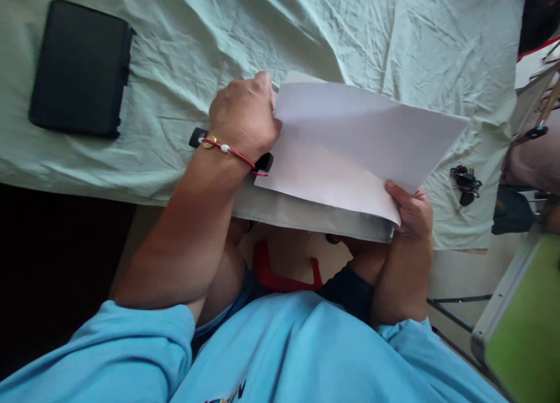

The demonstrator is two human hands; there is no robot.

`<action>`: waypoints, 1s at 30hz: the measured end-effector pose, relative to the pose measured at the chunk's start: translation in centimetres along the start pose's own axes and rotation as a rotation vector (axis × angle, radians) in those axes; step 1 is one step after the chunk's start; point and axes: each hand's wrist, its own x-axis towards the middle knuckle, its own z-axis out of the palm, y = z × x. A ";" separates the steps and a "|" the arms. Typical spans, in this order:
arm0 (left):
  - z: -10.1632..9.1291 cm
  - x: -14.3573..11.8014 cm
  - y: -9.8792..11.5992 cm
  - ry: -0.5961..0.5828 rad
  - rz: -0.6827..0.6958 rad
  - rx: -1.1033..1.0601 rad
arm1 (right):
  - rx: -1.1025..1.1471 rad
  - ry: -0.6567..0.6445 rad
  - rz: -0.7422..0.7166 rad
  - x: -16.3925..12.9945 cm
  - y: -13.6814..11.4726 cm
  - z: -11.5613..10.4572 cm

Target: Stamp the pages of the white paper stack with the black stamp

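A white sheet of paper [350, 140], perhaps several together, is held tilted over the table's near edge. My left hand [247, 111] is closed at its left edge, knuckles up, with the thumb against the paper; most of the fingertips are hidden. At the lower right corner my right hand [413, 210] pinches the paper, thumb on top and fingers underneath. A pale corner of another layer shows behind the top left of the sheet. On my left wrist are a red string bracelet and a dark band.
A flat black case [83, 67] lies at the far left on the wrinkled pale green cloth [184, 41]. Several small black clips [466, 184] sit in a pile right of the paper. A green board with a metal frame [525, 327] stands at the lower right.
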 end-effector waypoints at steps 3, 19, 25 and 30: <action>0.4 -0.1 -0.1 -0.043 -0.006 0.009 | 0.007 -0.008 -0.013 0.0 0.0 0.1; 1.6 0.1 -0.6 0.052 0.078 0.019 | -0.008 -0.009 -0.034 0.5 0.3 0.1; 1.6 -0.8 -0.2 0.036 0.055 0.051 | -0.009 -0.013 -0.027 0.6 0.3 0.2; 2.0 -2.0 -0.5 0.008 0.056 -0.110 | 0.009 0.023 -0.005 0.8 0.3 0.5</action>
